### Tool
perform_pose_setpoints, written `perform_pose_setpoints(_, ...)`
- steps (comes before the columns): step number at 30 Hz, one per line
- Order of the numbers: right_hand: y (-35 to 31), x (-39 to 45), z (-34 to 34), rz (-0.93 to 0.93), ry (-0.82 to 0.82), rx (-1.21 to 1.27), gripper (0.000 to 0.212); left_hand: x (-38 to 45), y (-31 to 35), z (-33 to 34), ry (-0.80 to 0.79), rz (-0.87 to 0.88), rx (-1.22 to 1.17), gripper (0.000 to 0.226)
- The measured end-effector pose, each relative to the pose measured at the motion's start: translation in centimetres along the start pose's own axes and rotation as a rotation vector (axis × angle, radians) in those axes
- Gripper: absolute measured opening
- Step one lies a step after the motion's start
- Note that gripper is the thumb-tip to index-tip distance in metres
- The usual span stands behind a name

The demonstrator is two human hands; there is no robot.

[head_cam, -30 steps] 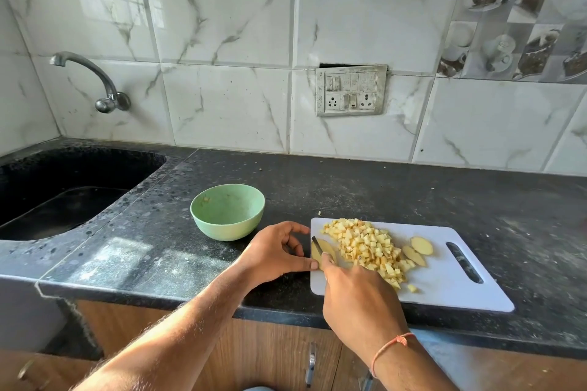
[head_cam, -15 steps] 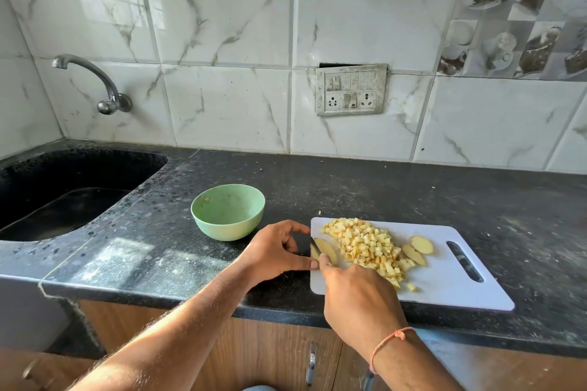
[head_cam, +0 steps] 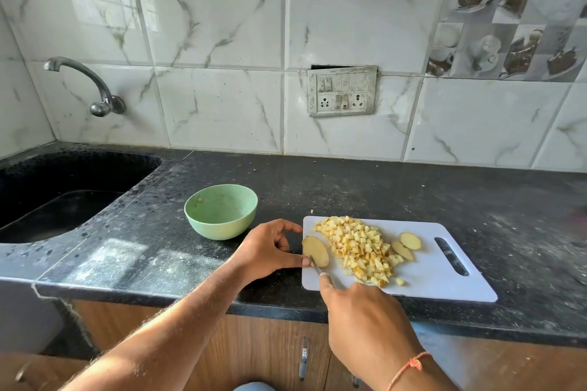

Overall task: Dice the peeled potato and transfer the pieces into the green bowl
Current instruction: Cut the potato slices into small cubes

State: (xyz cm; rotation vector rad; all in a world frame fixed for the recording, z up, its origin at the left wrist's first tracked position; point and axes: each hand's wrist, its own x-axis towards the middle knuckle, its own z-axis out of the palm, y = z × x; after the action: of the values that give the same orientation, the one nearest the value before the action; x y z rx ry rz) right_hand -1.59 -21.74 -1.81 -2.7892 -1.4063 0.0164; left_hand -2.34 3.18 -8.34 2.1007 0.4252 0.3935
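Observation:
A white cutting board lies on the black counter with a heap of diced potato on it. A flat potato slice sits at the board's left edge. My left hand is beside it, its fingertip touching the slice's near end. My right hand grips a small knife, whose blade tip rests on that slice. Two more slices lie right of the heap. The green bowl stands left of the board, holding no potato pieces.
A black sink is sunk into the counter at the left, under a metal tap. A switch panel sits on the tiled wall behind. Wooden cabinet doors run below the counter's front edge.
The camera view has shifted slightly. The slice at the board's left edge now lies more exposed, and the knife tip has come back to its near end.

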Motion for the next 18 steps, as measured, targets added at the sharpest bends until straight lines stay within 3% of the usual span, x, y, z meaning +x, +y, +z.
perform_pose_setpoints(5, 0.9, -1.7, 0.0, -0.019, 0.051, 0.039, 0.065, -0.2, 0.2, 0.0, 0.012, 0.011, -0.003, 0.063)
perform_pose_setpoints(8, 2.4, -2.3, -0.1, -0.013, 0.162, 0.124, 0.058, -0.4, 0.3, 0.1, 0.031, 0.042, 0.025, 0.063)
perform_pose_setpoints(12, 3.7, -2.1, -0.2, 0.037, 0.316, 0.228, 0.051, -1.3, 0.4, 0.9, 0.096, 0.25, 0.192, 0.061)
perform_pose_setpoints(14, 4.1, -1.6, 0.2, 0.084, 0.326, 0.269, 0.052, -1.5, 0.4, 1.1, 0.086, 0.338, 0.287, 0.065)
perform_pose_setpoints(18, 4.3, -1.3, 1.5, 0.109, 0.304, 0.32, 0.052, -1.7, 0.8, 1.1, 0.022, 0.356, 0.39, 0.076)
